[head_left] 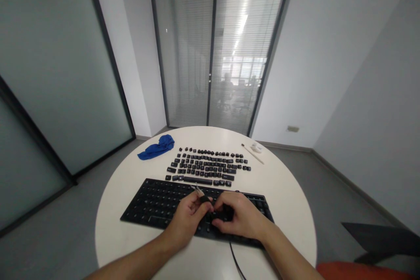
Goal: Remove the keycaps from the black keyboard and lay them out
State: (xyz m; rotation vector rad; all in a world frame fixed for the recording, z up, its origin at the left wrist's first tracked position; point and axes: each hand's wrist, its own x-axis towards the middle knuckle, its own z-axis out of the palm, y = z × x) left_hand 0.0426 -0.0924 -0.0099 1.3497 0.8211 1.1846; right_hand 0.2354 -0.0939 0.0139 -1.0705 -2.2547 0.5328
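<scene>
Working close over the black kbd, we have both hands near its middle, right of center. Our L hand is closed, thumb against fingers, on a small tool w/ a dark body; its thin, pale prongs point up and away from us. Our R hand is bent inward, fingertips close to the L fingertips, thumb a bit lower and apart from the index finger; can't tell if it has hold of anything, as the spot btwn the hands is dark and blurred.

The kbd lies slightly askew on the round white surface, w/ rows of small pale-topped posts showing. A black cable runs from beneath its near edge toward us. Just beyond the far edge, loose black keycaps sit in rows, approx. in kbd layout, w/ one long bar keycap in the nearest row. Some caps carry faint light marks, but the lettering is too small to read; same w/ any brand or label on the kbd.

Far L of the surface: a crumpled blue cloth. Far R: a thin pale brush w/ a dark tip, next to a small white item, type unclear.
</scene>
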